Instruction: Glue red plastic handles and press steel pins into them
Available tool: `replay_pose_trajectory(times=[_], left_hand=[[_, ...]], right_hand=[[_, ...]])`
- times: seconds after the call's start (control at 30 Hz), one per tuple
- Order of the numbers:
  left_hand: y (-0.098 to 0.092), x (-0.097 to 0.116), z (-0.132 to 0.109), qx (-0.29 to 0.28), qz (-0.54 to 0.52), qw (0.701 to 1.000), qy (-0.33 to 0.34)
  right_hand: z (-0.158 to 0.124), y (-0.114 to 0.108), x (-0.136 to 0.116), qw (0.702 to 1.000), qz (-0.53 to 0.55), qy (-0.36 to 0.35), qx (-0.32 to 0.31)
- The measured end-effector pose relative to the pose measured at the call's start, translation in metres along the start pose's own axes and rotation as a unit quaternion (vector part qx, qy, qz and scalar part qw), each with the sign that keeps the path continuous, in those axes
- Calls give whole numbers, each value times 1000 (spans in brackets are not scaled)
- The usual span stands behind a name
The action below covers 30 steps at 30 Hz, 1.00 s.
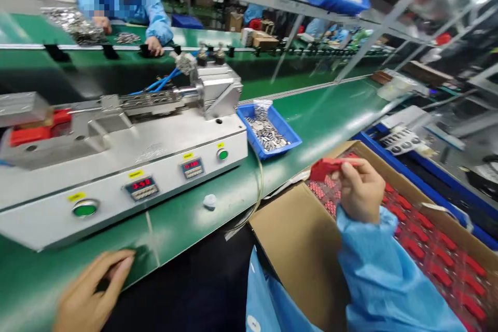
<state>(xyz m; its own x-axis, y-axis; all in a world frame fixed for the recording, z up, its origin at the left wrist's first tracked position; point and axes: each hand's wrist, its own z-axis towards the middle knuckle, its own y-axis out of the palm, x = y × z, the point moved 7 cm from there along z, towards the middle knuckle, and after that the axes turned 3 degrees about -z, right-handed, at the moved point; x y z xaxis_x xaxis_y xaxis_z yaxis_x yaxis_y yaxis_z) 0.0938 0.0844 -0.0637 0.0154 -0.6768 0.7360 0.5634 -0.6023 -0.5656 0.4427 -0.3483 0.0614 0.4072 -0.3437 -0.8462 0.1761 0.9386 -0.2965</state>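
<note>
The right hand [363,189] pinches a red part [322,169], apparently above the cardboard box [298,233] of red pieces [442,257].

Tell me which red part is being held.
The red part pinched in the right hand, above the cardboard box; those inside lie unheld in rows.

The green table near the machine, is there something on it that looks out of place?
Perhaps one thing: a small whitish lump lies alone on the green table in front of the machine, outside any container. I cannot tell what it is.
</note>
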Motion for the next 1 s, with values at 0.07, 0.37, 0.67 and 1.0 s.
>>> replay_pose_trajectory(times=[0.07,0.37,0.67,1.0], left_hand=[[20,25,6,-22,-56,998,-2],[59,73,32,-134,-236,962,-14],[66,-7,18,-3,-346,903,-255],[57,-2,20,24,-354,907,-225]], right_hand=[[-46,61,-31,981,54,-10,-189],[-185,205,-105,865,179,-100,-458],[-169,238,-26,956,44,-44,-286],[-194,244,-39,922,111,23,-370]])
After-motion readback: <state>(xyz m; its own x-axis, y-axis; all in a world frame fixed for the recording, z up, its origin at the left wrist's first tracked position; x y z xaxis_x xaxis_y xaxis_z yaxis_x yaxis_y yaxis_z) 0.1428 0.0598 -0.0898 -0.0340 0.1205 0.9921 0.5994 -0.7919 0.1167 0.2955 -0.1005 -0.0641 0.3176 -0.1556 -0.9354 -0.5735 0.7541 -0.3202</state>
